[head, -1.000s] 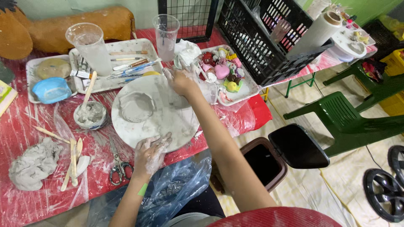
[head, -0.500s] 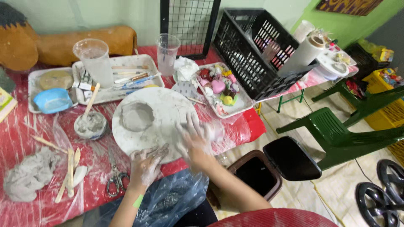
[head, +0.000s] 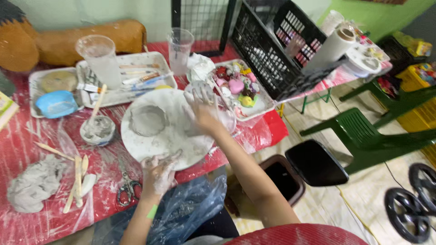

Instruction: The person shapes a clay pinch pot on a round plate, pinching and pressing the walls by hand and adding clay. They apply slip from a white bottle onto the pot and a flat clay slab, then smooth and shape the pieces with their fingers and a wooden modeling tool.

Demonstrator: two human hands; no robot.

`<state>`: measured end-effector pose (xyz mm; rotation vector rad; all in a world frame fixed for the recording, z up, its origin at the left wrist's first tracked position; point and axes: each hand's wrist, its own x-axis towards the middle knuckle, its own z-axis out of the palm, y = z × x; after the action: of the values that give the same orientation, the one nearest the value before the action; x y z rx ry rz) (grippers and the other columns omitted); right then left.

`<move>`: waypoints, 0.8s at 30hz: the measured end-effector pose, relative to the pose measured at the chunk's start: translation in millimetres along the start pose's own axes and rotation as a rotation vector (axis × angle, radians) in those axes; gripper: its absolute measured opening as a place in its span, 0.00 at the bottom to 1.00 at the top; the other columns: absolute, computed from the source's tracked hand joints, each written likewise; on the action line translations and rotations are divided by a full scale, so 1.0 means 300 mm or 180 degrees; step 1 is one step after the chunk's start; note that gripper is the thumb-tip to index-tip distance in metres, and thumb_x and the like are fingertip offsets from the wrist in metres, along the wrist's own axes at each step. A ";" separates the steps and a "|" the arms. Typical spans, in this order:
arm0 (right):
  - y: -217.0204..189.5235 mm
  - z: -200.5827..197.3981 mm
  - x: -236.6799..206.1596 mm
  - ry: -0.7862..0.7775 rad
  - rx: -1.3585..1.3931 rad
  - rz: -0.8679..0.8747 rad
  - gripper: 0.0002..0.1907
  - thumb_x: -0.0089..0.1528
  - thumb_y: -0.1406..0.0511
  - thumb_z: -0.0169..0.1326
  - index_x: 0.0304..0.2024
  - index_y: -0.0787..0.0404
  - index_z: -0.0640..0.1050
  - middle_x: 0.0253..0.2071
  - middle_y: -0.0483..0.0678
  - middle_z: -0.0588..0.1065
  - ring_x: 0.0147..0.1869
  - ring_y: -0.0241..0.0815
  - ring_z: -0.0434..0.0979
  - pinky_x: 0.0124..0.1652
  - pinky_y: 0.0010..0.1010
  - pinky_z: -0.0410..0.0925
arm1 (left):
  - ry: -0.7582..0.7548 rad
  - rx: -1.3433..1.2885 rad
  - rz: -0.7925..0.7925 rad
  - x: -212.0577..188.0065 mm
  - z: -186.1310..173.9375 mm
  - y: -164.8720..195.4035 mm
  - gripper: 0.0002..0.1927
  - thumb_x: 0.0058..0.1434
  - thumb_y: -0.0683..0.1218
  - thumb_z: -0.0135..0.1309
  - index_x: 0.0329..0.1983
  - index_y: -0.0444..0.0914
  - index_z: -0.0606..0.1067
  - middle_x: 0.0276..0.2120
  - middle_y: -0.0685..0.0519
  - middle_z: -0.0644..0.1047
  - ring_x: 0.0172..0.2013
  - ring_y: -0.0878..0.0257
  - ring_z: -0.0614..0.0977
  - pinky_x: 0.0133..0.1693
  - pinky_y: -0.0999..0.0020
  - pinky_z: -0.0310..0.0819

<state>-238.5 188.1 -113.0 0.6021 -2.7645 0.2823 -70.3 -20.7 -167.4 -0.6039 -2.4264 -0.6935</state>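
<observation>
Two clay-smeared hands frame our round white board [head: 170, 131] near the tabletop's front edge: our left hand [head: 159, 174] curls loosely on its near rim, holding nothing, while our right hand [head: 204, 111], fingers spread flat, rests on its far-right side. A shallow grey clay bowl [head: 147, 120] sits left of that palm, nearer the right hand.

Right hand [head: 204, 111] has moved up the round board [head: 168, 131] — toward its far edge.
</observation>
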 end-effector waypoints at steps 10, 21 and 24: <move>-0.222 -0.201 -0.390 -0.0091 0.0320 -0.0293 0.40 0.66 0.51 0.47 0.77 0.53 0.53 0.80 0.60 0.39 0.84 0.64 0.36 0.71 0.65 0.28 | -0.0032 -0.0048 0.0073 -0.015 -0.019 -0.015 0.26 0.48 0.42 0.60 0.52 0.54 0.78 0.56 0.67 0.79 0.51 0.63 0.79 0.49 0.51 0.62; 0.125 0.128 0.351 -0.1138 0.0681 0.0313 0.34 0.72 0.45 0.36 0.76 0.52 0.58 0.78 0.56 0.54 0.84 0.57 0.43 0.75 0.58 0.37 | -0.0008 -0.0109 -0.0209 0.047 0.077 -0.027 0.30 0.47 0.42 0.60 0.56 0.53 0.78 0.50 0.63 0.81 0.49 0.59 0.79 0.50 0.49 0.63; 0.021 0.051 0.054 0.0271 -0.0417 -0.0079 0.35 0.70 0.48 0.42 0.77 0.51 0.58 0.79 0.55 0.51 0.84 0.54 0.43 0.73 0.63 0.32 | 0.0079 -0.0107 -0.0003 0.021 0.069 -0.044 0.27 0.49 0.41 0.60 0.54 0.53 0.76 0.55 0.64 0.81 0.49 0.60 0.80 0.52 0.49 0.63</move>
<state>-259.1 183.8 -122.7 0.5768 -2.6666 0.1174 -90.0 -17.2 -182.9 -0.6040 -2.3966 -0.7393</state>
